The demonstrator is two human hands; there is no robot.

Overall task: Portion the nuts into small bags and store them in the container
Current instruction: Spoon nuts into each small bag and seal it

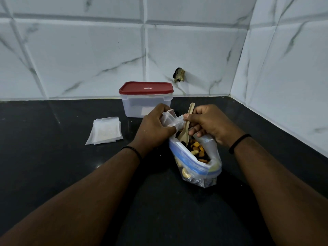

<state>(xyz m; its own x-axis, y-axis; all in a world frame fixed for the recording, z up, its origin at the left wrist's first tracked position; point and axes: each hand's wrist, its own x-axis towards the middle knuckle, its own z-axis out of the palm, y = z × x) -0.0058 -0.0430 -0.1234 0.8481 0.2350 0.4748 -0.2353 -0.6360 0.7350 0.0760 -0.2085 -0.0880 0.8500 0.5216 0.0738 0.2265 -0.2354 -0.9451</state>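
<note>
Nuts (pixel 197 150) sat in open zip bag (pixel 198 173). Your left hand (pixel 152 128) pinched small bag (pixel 171 119); right hand (pixel 207 125) gripped wooden spoon (pixel 185 130), bowl dipped in nuts.

Count: 1 lidded container (pixel 145 101), 1 large zip bag of nuts (pixel 196 164), 1 wooden spoon (pixel 185 126), 1 small-bag stack (pixel 104 130) (number unclear), 1 small bag in hand (pixel 170 119), 2 hands.

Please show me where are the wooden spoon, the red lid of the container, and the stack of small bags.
pale wooden spoon (pixel 183 134): head view, on its bowl.
red plastic container lid (pixel 145 87): head view, top centre.
stack of small clear empty bags (pixel 105 130): head view, top bag's middle.
</note>
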